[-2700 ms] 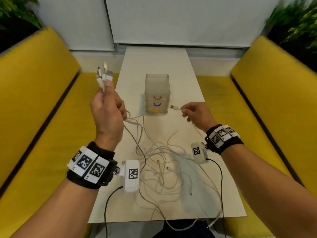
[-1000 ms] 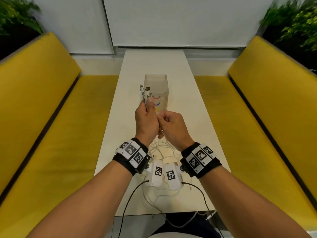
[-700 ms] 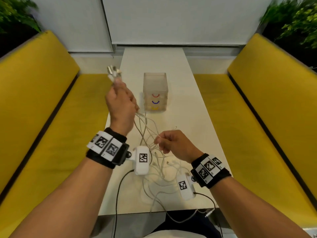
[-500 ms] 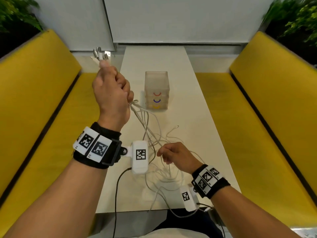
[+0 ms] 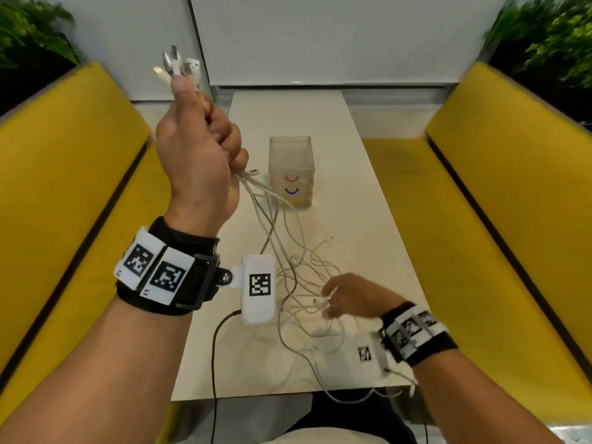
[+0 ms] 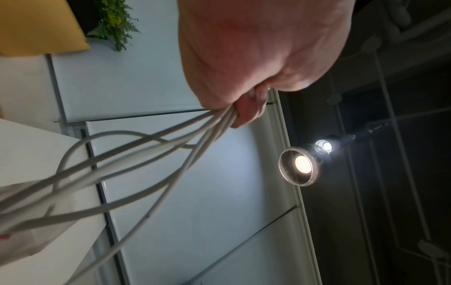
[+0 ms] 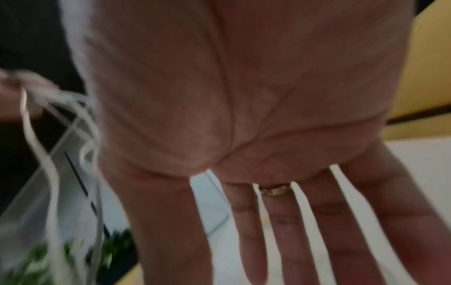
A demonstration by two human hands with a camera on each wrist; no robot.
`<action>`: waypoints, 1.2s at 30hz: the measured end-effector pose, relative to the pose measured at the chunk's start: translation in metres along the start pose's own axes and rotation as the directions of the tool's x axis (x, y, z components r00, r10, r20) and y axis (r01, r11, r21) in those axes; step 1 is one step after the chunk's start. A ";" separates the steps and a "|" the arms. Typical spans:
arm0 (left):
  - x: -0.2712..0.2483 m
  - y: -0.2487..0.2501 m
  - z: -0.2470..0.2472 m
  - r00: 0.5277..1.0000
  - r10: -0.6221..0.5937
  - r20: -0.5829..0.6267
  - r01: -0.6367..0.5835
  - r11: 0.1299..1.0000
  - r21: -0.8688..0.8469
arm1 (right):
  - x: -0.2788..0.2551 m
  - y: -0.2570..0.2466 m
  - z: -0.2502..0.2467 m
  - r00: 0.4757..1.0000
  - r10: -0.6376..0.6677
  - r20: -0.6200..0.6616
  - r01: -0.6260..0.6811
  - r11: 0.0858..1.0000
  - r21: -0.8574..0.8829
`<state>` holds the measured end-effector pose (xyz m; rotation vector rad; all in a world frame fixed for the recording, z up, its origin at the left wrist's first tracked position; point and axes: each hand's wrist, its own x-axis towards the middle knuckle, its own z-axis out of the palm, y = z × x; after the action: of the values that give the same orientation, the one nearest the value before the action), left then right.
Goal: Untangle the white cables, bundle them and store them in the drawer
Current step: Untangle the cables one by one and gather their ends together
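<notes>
**Cables lifted high, loose ends sorted below**

Overhead, the left hand (image 5: pixel 198 149) was raised in a fist clenched round several white cables (image 5: pixel 288 251), their plugs (image 5: pixel 177 64) poking out above the thumb. The strands were trailed down to a tangle on the table (image 5: pixel 362 200), near the small drawer box (image 5: pixel 291 169). The right hand (image 5: pixel 355 298) was held low over the tangle, fingers spread straight, nothing grasped. Half a second before, the left hand had been held lower and the right hand's fingers had been curled.
</notes>
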<state>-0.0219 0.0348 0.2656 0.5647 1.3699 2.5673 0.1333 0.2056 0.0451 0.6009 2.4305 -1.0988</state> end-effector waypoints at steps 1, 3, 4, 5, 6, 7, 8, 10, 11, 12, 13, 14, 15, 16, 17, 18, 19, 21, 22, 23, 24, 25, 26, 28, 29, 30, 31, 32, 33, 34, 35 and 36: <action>-0.001 -0.001 0.001 1.000 -0.012 0.018 0.012 1.000 0.013 | -0.008 -0.012 -0.021 0.998 0.000 -0.063 0.002 1.000 0.031; -0.004 -0.003 0.003 0.997 -0.043 0.056 0.041 0.999 0.026 | -0.023 -0.038 -0.058 0.969 -0.079 -0.232 0.110 0.986 0.123; -0.006 -0.004 0.006 0.995 -0.059 0.075 0.057 0.998 0.031 | -0.030 -0.052 -0.072 0.938 -0.161 -0.306 0.221 0.960 0.174; -0.008 -0.005 0.009 0.992 -0.076 0.096 0.073 0.997 0.038 | -0.037 -0.068 -0.081 0.900 -0.254 -0.354 0.349 0.906 0.240; -0.010 -0.007 0.012 0.988 -0.095 0.122 0.091 0.995 0.042 | -0.042 -0.085 -0.086 0.863 -0.337 -0.375 0.461 0.830 0.313; -0.013 -0.009 0.016 0.981 -0.116 0.158 0.111 0.993 0.041 | -0.045 -0.101 -0.088 0.832 -0.410 -0.375 0.537 0.765 0.356; -0.016 -0.011 0.019 0.971 -0.136 0.198 0.131 0.991 0.036 | -0.046 -0.115 -0.087 0.807 -0.474 -0.351 0.583 0.733 0.351; -0.020 -0.015 0.024 0.949 -0.162 0.270 0.159 0.987 0.033 | -0.038 -0.138 -0.077 0.756 -0.583 -0.297 0.652 0.708 0.272; -0.021 -0.015 0.026 0.942 -0.167 0.290 0.162 0.986 0.039 | -0.029 -0.144 -0.068 0.742 -0.606 -0.288 0.670 0.694 0.265; -0.021 -0.014 0.027 0.940 -0.166 0.299 0.160 0.986 0.045 | -0.018 -0.146 -0.058 0.743 -0.599 -0.298 0.668 0.687 0.285; -0.020 -0.012 0.026 0.940 -0.161 0.301 0.155 0.987 0.045 | -0.006 -0.145 -0.047 0.746 -0.581 -0.326 0.664 0.682 0.305; -0.017 -0.009 0.024 0.943 -0.155 0.295 0.150 0.988 0.038 | 0.006 -0.142 -0.037 0.761 -0.542 -0.356 0.643 0.702 0.306; -0.015 -0.006 0.021 0.948 -0.146 0.284 0.144 0.989 0.026 | 0.019 -0.134 -0.028 0.789 -0.490 -0.371 0.602 0.738 0.305; -0.011 -0.003 0.017 0.954 -0.136 0.268 0.137 0.990 0.014 | 0.031 -0.124 -0.021 0.825 -0.427 -0.371 0.542 0.783 0.304; -0.009 -0.001 0.013 0.961 -0.125 0.248 0.127 0.992 0.005 | 0.043 -0.111 -0.014 0.855 -0.375 -0.357 0.486 0.820 0.303; -0.006 0.000 0.009 0.968 -0.113 0.224 0.115 0.993 0.001 | 0.049 -0.100 -0.009 0.880 -0.338 -0.333 0.437 0.852 0.289; -0.004 0.002 0.006 0.975 -0.100 0.198 0.102 0.995 -0.004 | 0.060 -0.083 -0.003 0.902 -0.303 -0.308 0.384 0.888 0.252; 0.001 0.006 0.001 0.986 -0.068 0.153 0.072 0.997 -0.019 | 0.073 -0.050 0.007 0.945 -0.195 -0.262 0.241 0.957 0.159; 0.003 0.009 -0.001 0.989 -0.049 0.141 0.053 0.998 -0.030 | 0.079 -0.031 0.013 0.963 -0.118 -0.241 0.151 0.980 0.127; 0.006 0.013 -0.003 0.991 -0.030 0.133 0.036 0.998 -0.042 | 0.085 -0.010 0.020 0.974 -0.039 -0.224 0.064 0.992 0.105; 0.009 0.016 -0.005 0.992 -0.014 0.126 0.020 0.998 -0.051 | 0.087 0.006 0.026 0.978 0.034 -0.206 -0.013 0.995 0.100; 0.010 0.018 -0.007 0.993 -0.003 0.121 0.009 0.998 -0.056 | 0.088 0.020 0.030 0.976 0.083 -0.202 -0.060 0.992 0.114; 0.011 0.019 -0.009 0.993 0.003 0.115 0.004 0.998 -0.057 | 0.087 0.029 0.031 0.971 0.121 -0.208 -0.091 0.985 0.148; 0.012 0.019 -0.011 0.995 0.007 0.100 -0.001 0.998 -0.056 | 0.082 0.034 0.022 0.944 0.155 -0.289 -0.089 0.969 0.230; 0.011 0.018 -0.011 0.995 0.011 0.094 -0.005 0.998 -0.057 | 0.083 0.034 0.015 0.924 0.167 -0.345 -0.062 0.954 0.294; 0.011 0.018 -0.011 0.995 0.015 0.094 -0.009 0.998 -0.060 | 0.080 0.030 0.006 0.899 0.166 -0.405 -0.013 0.935 0.354; 0.012 0.018 -0.011 0.995 0.022 0.098 -0.016 0.998 -0.060 | 0.077 0.027 -0.003 0.871 0.160 -0.464 0.035 0.923 0.384; 0.013 0.019 -0.010 0.994 0.030 0.102 -0.024 0.998 -0.058 | 0.075 0.023 -0.014 0.842 0.143 -0.521 0.087 0.916 0.392; 0.013 0.020 -0.011 0.994 0.037 0.104 -0.031 0.998 -0.053 | 0.074 0.019 -0.026 0.806 0.115 -0.581 0.138 0.917 0.373; 0.014 0.021 -0.011 0.994 0.042 0.101 -0.038 0.998 -0.049 | 0.071 0.013 -0.038 0.766 0.074 -0.639 0.193 0.921 0.338; 0.013 0.021 -0.012 0.995 0.046 0.092 -0.042 0.998 -0.046 | 0.070 0.009 -0.049 0.722 0.039 -0.691 0.243 0.921 0.306; 0.013 0.021 -0.012 0.996 0.048 0.079 -0.045 0.998 -0.045 | 0.069 0.004 -0.061 0.690 0.033 -0.723 0.273 0.913 0.302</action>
<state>-0.0384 0.0179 0.2803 0.6922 1.2878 2.5736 0.0672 0.2703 0.0434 1.2087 2.9400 -1.6791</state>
